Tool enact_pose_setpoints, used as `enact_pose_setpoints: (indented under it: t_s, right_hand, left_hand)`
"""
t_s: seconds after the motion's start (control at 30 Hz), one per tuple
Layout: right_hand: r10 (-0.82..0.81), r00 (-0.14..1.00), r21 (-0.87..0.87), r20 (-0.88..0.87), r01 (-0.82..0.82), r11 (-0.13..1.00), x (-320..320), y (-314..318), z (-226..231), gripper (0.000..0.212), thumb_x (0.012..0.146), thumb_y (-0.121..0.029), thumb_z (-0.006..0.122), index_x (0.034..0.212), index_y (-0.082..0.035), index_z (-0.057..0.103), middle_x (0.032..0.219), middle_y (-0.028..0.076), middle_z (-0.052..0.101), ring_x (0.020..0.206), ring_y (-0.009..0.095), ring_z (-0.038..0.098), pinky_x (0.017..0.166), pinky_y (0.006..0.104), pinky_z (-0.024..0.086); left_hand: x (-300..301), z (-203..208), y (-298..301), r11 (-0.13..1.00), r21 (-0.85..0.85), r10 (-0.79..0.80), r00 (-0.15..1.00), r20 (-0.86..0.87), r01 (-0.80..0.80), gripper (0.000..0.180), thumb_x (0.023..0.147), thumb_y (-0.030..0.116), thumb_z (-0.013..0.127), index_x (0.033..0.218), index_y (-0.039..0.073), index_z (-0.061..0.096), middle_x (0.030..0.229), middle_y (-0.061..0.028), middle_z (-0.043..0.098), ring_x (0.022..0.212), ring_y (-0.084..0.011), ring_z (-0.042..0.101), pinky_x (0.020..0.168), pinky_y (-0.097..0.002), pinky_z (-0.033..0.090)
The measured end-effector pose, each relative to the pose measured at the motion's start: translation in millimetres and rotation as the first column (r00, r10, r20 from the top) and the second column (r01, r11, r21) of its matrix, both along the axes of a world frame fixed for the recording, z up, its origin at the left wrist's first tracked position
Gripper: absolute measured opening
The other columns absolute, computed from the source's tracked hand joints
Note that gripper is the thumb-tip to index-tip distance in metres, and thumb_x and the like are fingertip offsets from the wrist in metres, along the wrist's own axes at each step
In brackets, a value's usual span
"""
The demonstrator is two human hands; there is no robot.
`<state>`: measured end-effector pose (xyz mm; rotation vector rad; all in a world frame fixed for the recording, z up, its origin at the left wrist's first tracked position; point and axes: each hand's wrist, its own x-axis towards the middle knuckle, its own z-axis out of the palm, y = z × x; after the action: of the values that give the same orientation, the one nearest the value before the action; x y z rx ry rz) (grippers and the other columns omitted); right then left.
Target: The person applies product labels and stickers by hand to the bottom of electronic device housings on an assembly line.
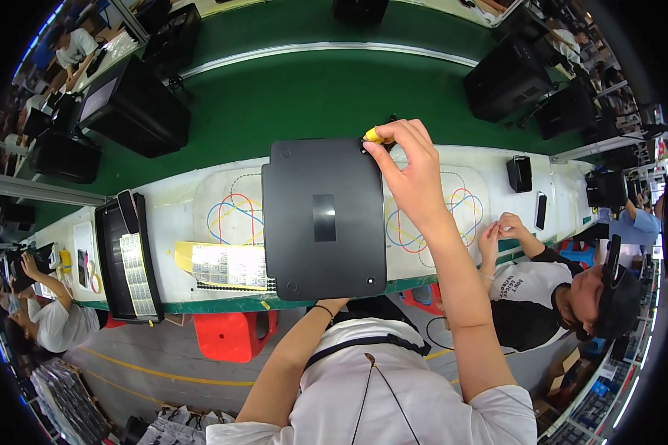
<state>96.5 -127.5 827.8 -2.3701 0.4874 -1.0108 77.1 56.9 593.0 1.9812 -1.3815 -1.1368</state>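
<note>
A large dark grey flat panel (312, 256) is in front of me, overhanging the bench's near edge. It has a shiny dark rectangle (324, 217) in its middle and round marks near several corners. At its far right corner, my right hand (408, 159) pinches a small yellow piece (373, 135) between thumb and forefinger. My left hand (334, 303) reaches under the panel's near edge; its fingers are hidden. Beside the panel on the left lies a sheet of printed labels (226, 265) with a yellow end.
A black tray (110, 256) on the left bears another label sheet (137, 278) and a phone-like object (128, 213). A black open box (519, 173) and a phone (541, 212) lie to the right. A co-worker (564, 297) sits at right. A red stool (226, 337) stands below the bench.
</note>
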Motion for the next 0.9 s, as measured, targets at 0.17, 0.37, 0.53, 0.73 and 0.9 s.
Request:
enact_pose_setpoints:
  t_s: [0.17,0.37,0.53,0.73,0.9]
  right_hand:
    - [-0.011,1.0,-0.255,-0.017,0.007,0.967,4.4,7.3,6.1,0.012,0.078,-0.003,0.071,0.086,-0.003,0.063,0.082,0.006,0.065,0.08,0.023,0.057,0.075,0.0347,0.047]
    - [-0.027,0.999,-0.361,0.047,0.042,0.931,-1.7,19.9,-1.4,0.012,0.076,-0.002,0.072,0.085,-0.004,0.064,0.079,0.007,0.066,0.078,0.025,0.061,0.082,0.0387,0.05]
    - [-0.053,0.994,-0.247,0.099,0.076,0.966,-7.1,16.8,-5.5,0.013,0.077,-0.001,0.072,0.087,-0.003,0.065,0.084,0.007,0.068,0.084,0.026,0.062,0.084,0.039,0.049]
    - [0.153,0.988,-0.164,0.011,-0.149,0.975,39.8,49.3,26.8,0.012,0.078,-0.006,0.071,0.088,-0.003,0.065,0.096,0.007,0.066,0.094,0.027,0.058,0.081,0.0345,0.047]
    - [0.17,0.978,-0.157,-0.121,-0.188,0.969,70.3,48.6,18.6,0.01,0.083,-0.013,0.068,0.086,-0.004,0.065,0.095,0.005,0.064,0.093,0.025,0.057,0.081,0.0341,0.047]
  left_hand:
    - [-4.3,-33.8,15.4,0.986,-0.121,0.113,0.994,-0.01,-0.114,0.025,0.091,0.025,0.059,0.097,0.002,0.066,0.092,-0.013,0.065,0.084,-0.0256,0.06,0.08,-0.0377,0.048]
    - [-14.2,-83.7,33.4,0.939,-0.245,0.241,0.97,-0.03,-0.241,0.027,0.088,0.026,0.064,0.099,0.001,0.065,0.094,-0.0138,0.066,0.085,-0.0245,0.061,0.08,-0.0373,0.048]
    - [-24.1,-87.8,31.1,0.89,-0.314,0.314,0.944,-0.107,-0.331,0.024,0.087,0.021,0.066,0.1,0.001,0.065,0.095,-0.0151,0.066,0.086,-0.0261,0.062,0.08,-0.0384,0.049]
    - [-6.7,-9.4,54.9,0.874,-0.484,0.076,0.971,0.228,0.045,0.03,0.079,0.001,0.059,0.109,0.003,0.062,0.103,-0.0179,0.06,0.093,-0.0354,0.06,0.085,-0.0445,0.046]
    - [9.6,46.2,103.9,0.895,-0.426,-0.055,0.98,0.19,0.133,0.043,0.076,-0.002,0.057,0.118,0.004,0.055,0.119,-0.0124,0.057,0.082,-0.0281,0.066,0.067,-0.0363,0.054]
